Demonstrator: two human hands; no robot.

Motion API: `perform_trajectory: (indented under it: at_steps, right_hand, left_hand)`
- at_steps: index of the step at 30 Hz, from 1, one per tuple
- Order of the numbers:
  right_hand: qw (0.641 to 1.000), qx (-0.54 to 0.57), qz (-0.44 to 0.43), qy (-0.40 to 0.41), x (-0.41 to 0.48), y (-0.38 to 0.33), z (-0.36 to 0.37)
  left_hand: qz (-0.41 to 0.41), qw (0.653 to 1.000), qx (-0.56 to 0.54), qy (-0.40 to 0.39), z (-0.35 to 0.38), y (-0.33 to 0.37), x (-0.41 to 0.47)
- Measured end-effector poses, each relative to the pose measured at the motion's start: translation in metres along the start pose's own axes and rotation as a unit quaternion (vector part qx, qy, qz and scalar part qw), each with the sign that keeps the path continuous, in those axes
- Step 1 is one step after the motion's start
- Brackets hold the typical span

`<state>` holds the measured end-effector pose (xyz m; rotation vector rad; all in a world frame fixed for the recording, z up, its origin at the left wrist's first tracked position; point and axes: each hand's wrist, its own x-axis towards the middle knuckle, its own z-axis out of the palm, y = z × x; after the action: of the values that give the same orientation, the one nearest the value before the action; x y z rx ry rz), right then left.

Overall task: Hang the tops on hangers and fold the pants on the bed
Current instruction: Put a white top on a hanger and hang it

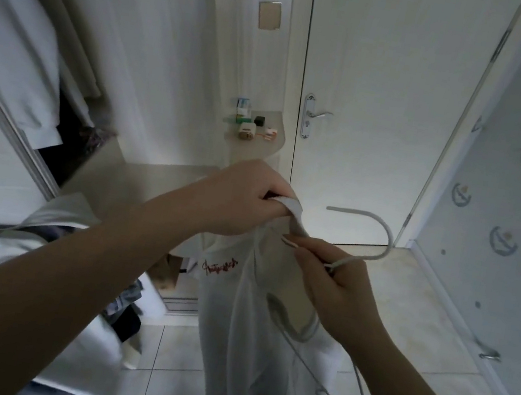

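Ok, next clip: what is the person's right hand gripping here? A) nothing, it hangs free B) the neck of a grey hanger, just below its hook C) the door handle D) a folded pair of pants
B: the right hand is closed around the grey hanger just under its hook, while the left hand bunches the white top at its upper edge; the door handle is untouched behind.

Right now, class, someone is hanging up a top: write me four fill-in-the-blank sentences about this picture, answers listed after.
1. The left hand grips the white top by its ____.
2. The right hand holds a wire ____.
3. The lettering on the top is ____.
4. The door behind is ____.

Answers: collar; hanger; red; closed
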<state>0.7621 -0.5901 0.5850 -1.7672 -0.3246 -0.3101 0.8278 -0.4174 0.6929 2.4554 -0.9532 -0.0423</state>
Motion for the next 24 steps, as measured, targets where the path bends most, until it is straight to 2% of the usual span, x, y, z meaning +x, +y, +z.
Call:
perform_trajectory:
  at_steps: [2, 4, 7, 10, 13, 17, 20, 22, 24]
  right_hand:
    - [0.999, 0.01, 0.031, -0.037, -0.002, 0.003, 0.013]
    - [0.997, 0.021, 0.049, -0.06, -0.003, 0.006, 0.024]
    - [0.995, 0.089, 0.03, -0.038, -0.004, 0.011, 0.018]
    - [0.994, 0.105, 0.03, -0.015, -0.006, 0.017, 0.001]
    - [0.995, 0.092, 0.024, -0.003, -0.002, 0.017, -0.003]
    - [0.994, 0.102, 0.033, 0.013, 0.003, 0.025, 0.001]
    - [0.998, 0.041, 0.025, 0.036, 0.005, 0.03, 0.002]
    - [0.996, -0.013, -0.005, 0.088, 0.004, 0.035, -0.004]
    - [0.984, -0.083, -0.052, 0.146, -0.005, 0.044, -0.012]
  left_hand:
    - [0.004, 1.0, -0.018, 0.0, 0.004, 0.002, -0.001]
    - [-0.012, 0.999, -0.027, -0.032, 0.011, 0.002, -0.001]
    - [-0.051, 0.993, -0.006, -0.106, 0.011, -0.011, -0.006]
    - [-0.051, 0.989, 0.055, -0.126, 0.005, -0.03, -0.02]
    - [-0.001, 0.987, 0.138, -0.083, 0.021, -0.03, -0.033]
    - [0.006, 0.982, 0.186, -0.011, 0.048, -0.019, -0.042]
    - [-0.017, 0.985, 0.17, -0.006, 0.055, -0.028, -0.046]
    - [-0.049, 0.989, 0.14, 0.004, 0.061, -0.039, -0.052]
    - [-0.089, 0.989, 0.099, 0.063, 0.068, -0.049, -0.064]
